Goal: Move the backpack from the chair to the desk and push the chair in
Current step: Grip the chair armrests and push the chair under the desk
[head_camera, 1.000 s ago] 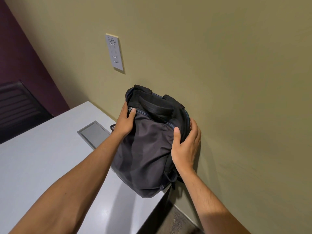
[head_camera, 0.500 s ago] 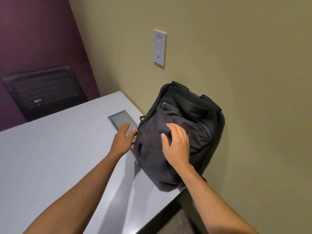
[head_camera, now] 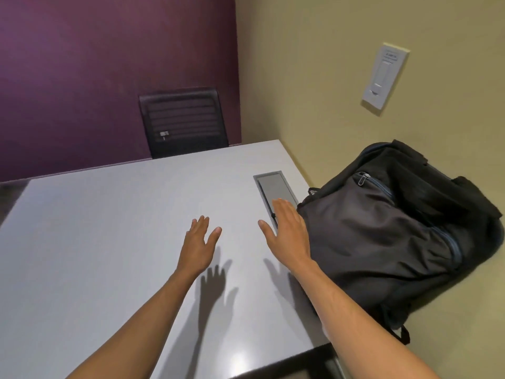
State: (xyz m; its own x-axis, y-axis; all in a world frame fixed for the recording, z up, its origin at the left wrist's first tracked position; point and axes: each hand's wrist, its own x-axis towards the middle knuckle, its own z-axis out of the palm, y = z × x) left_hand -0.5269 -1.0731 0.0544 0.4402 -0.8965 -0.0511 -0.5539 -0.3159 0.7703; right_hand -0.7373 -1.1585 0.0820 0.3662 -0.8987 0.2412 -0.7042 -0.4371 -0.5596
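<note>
The backpack (head_camera: 382, 236) is seen propped on the tabletop (head_camera: 114, 242), leaned against the wall beside it, with its lower corner past the tabletop's near edge. A slide off that edge could be caused by the soft, slumping fabric — how firmly its base is seated cannot be judged from here. The chair to be pushed in is not seen; only a chair back (head_camera: 183, 121) beyond the backpack's far side is visible. Half a second ago the right hand (head_camera: 287, 231) was pressed on the backpack; now both it and the left hand (head_camera: 198, 242) are held open, empty, fingers spread — beside the backpack.
</note>
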